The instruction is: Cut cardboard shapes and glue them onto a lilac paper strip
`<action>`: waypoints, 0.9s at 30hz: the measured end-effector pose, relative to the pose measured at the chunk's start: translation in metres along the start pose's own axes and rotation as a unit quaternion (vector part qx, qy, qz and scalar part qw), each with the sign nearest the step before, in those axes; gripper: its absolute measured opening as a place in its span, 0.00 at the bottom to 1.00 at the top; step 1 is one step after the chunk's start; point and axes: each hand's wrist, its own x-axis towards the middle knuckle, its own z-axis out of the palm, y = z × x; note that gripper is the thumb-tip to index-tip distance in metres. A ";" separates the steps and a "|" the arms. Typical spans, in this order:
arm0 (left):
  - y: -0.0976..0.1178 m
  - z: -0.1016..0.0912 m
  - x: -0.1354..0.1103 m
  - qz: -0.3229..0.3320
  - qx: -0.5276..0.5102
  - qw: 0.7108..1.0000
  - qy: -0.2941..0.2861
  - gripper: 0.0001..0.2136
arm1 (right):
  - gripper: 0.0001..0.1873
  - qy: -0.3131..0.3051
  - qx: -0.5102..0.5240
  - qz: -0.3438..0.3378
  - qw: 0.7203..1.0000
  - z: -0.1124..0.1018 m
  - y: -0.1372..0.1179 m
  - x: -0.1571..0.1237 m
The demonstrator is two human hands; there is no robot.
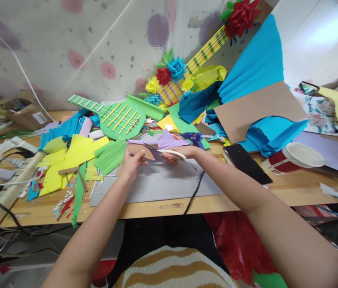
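Observation:
My left hand [132, 160] pinches a small rounded piece of brown cardboard [140, 152] above a grey cutting mat [169, 182]. My right hand [183, 154] grips white-handled scissors [169, 152] whose blades reach left onto the cardboard piece. Both hands hover over the middle of the wooden table [291, 192], just in front of a lilac paper sheet [166, 141].
Heaps of yellow, green and blue paper cover the table. A green paper guitar [118, 117] lies behind the hands, a yellow flowered one [187, 76] leans at the back. A black phone [247, 163], a red-and-white cup [289, 158], a blue glue gun [194, 139] and brown card [259, 110] sit right.

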 end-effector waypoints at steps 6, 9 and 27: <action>0.021 -0.001 0.015 0.055 0.024 0.998 -0.016 0.36 | 0.25 0.009 -0.095 -0.011 0.995 0.006 -0.017 0.002; 0.038 0.005 0.023 0.093 0.086 0.992 0.015 0.36 | 0.25 0.035 -0.107 0.018 0.993 0.011 -0.031 -0.001; 0.031 0.015 0.023 -0.002 0.092 0.995 0.050 0.16 | 0.24 0.071 -0.039 -0.002 0.997 0.003 -0.040 0.026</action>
